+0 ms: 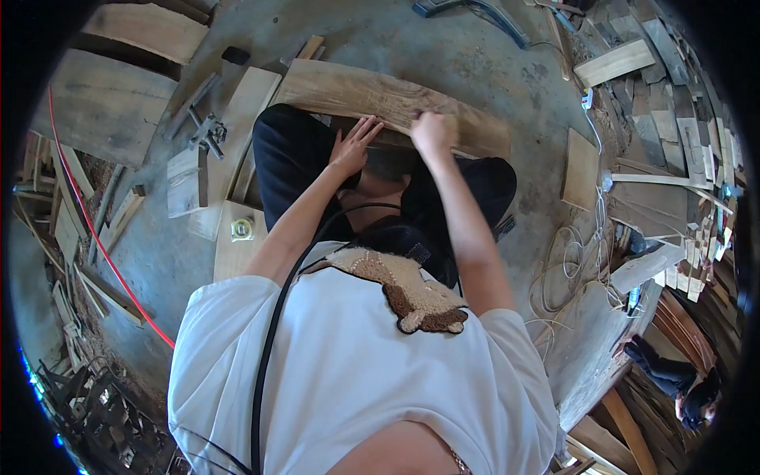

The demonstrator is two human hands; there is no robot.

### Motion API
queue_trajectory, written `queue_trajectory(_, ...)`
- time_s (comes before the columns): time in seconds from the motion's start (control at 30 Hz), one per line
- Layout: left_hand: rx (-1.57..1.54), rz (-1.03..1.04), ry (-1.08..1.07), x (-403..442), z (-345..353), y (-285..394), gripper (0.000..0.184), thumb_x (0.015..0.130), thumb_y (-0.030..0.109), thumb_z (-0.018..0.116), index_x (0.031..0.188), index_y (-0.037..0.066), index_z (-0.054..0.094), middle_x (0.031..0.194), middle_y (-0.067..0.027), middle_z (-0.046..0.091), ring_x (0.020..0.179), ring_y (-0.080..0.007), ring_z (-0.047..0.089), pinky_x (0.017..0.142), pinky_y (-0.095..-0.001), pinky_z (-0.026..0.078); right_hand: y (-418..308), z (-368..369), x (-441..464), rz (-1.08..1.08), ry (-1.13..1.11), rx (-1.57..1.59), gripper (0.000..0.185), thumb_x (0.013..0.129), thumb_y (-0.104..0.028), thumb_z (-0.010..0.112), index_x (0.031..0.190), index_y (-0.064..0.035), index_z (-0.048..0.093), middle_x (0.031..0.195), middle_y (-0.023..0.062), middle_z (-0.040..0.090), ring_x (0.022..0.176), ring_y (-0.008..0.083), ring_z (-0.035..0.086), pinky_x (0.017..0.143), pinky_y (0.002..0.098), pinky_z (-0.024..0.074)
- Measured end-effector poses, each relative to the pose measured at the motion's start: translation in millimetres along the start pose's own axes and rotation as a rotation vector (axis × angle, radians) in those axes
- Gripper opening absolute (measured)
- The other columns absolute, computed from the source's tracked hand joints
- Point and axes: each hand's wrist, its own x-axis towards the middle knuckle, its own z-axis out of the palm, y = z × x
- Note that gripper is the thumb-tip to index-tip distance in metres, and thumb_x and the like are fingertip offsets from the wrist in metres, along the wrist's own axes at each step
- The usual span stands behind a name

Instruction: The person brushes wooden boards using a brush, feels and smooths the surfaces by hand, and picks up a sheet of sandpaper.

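A long wooden board (340, 85) lies crosswise in front of my crossed legs. My left hand (353, 146) rests at the board's near edge, its fingers spread and their tips touching the wood. Over the right half of the board is my right hand (433, 133), its fingers closed and slightly blurred. Whatever it grips, if anything, is too small or hidden to make out. Pale wood grain shows on the board's surface between the two hands.
Left of my legs are a yellow tape measure (242, 229), a wood block (187, 182) and a metal clamp (209, 131). A red hose (103, 245) crosses the left floor. Cables (566, 253) and stacked wood lie right. Another person (673, 376) is at the lower right.
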Motion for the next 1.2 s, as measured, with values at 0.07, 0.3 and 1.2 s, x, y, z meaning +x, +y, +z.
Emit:
queue_trajectory(0.07, -0.005, -0.006, 0.018, -0.2, 13.9, -7.6, 0.072, 0.076, 0.005, 0.05, 0.139, 0.026, 0.022, 0.147, 0.0036, 0.017, 0.135, -0.0166, 0.017, 0.099, -0.0592, 0.027, -38.5, 26.3, -7.4, -0.142, 0.096, 0.061, 0.034, 0.081, -0.034, 0.054, 0.075, -0.0018, 0.065, 0.073, 0.0203, 0.063, 0.067, 0.0366, 0.063, 0.062, 0.0461, 0.0503)
queue_trajectory(0.3, -0.054, 0.015, 0.029, -1.3, -1.4, -2.1, 0.072, 0.075, 0.006, 0.053, 0.139, 0.025, 0.023, 0.146, 0.0044, 0.019, 0.134, -0.0172, 0.019, 0.098, -0.0589, 0.028, -22.2, 15.9, 13.6, -0.032, -0.042, 0.312, 0.042, 0.088, -0.04, 0.046, 0.084, -0.0024, 0.064, 0.064, 0.014, 0.064, 0.061, 0.0288, 0.065, 0.059, 0.038, 0.0513)
queue_trajectory(1.2, -0.008, 0.017, 0.013, -3.4, 13.2, -17.3, 0.074, 0.076, 0.007, 0.05, 0.141, 0.019, 0.017, 0.147, 0.0019, 0.016, 0.134, -0.019, 0.02, 0.099, -0.0534, 0.03, -51.7, 33.9, 10.8, -0.196, 0.08, 0.324, 0.037, 0.089, -0.038, 0.044, 0.083, -0.0068, 0.063, 0.061, 0.0184, 0.06, 0.063, 0.0342, 0.061, 0.059, 0.0423, 0.0488)
